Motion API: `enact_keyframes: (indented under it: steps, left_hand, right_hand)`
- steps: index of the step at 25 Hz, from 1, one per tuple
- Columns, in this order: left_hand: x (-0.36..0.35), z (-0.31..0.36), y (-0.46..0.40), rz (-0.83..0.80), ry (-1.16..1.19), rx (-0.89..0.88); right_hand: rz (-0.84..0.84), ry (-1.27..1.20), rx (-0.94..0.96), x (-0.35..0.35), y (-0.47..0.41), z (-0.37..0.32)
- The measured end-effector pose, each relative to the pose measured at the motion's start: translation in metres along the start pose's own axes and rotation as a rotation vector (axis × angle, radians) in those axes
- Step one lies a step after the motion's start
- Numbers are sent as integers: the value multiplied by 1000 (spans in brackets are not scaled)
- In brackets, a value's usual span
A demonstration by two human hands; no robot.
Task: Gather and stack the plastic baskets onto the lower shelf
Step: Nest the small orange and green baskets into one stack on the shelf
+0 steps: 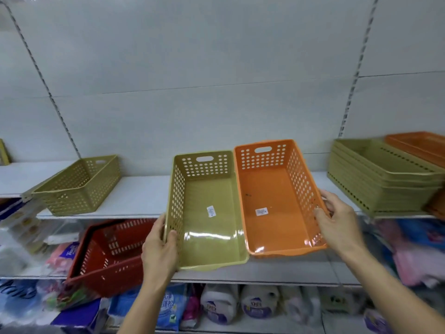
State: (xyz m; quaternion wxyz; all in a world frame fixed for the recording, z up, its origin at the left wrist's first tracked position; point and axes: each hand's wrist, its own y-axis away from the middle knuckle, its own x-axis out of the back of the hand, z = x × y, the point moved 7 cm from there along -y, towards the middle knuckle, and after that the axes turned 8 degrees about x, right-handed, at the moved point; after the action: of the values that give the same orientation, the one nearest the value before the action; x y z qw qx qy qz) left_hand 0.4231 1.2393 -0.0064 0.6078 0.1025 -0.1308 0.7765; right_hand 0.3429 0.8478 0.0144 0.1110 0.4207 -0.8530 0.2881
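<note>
An olive-green perforated basket [207,213] and an orange one [272,201] are side by side, tilted toward me, over the front of the upper shelf [142,198]. My left hand [160,249] grips the green basket's left wall. The orange basket's right wall is held by my right hand [337,220]. Both have a white label inside. A lone olive basket [77,184] stands on the upper shelf at left. Nested red baskets [110,256] sit on the lower shelf [277,271] below left.
At right on the upper shelf is a stack of several olive baskets [382,177], with orange baskets [419,145] behind it. Packaged goods and detergent bottles [257,302] fill the shelves below. Pink and blue packages [416,251] lie at lower right.
</note>
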Motion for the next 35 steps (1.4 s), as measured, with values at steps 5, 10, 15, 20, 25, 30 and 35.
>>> enact_keyframes:
  steps: [5,10,15,20,25,30,35]
  left_hand:
    - [-63,53,44,-116,55,-87]
    - [-144,109,100,-196,120,-152]
    - [-234,172,167,-188,188,-196]
    - [-292,200,198,-122,221,-166]
    - [-301,217,186,-18,153,-153]
    - [-319,242,151,19,148,-168]
    - [-375,278,107,-12,241,-227]
  right_hand:
    - [176,-26,4,105,9,16]
    - [262,-45,12,214,7,52]
    - [268,-15,35,344,-11,87]
    - [241,43,83,418,-57,116]
    - [189,23,93,410,-117,134]
    - [243,-10,90,396,-184,148]
    - [289,-9,108,404,-235,165]
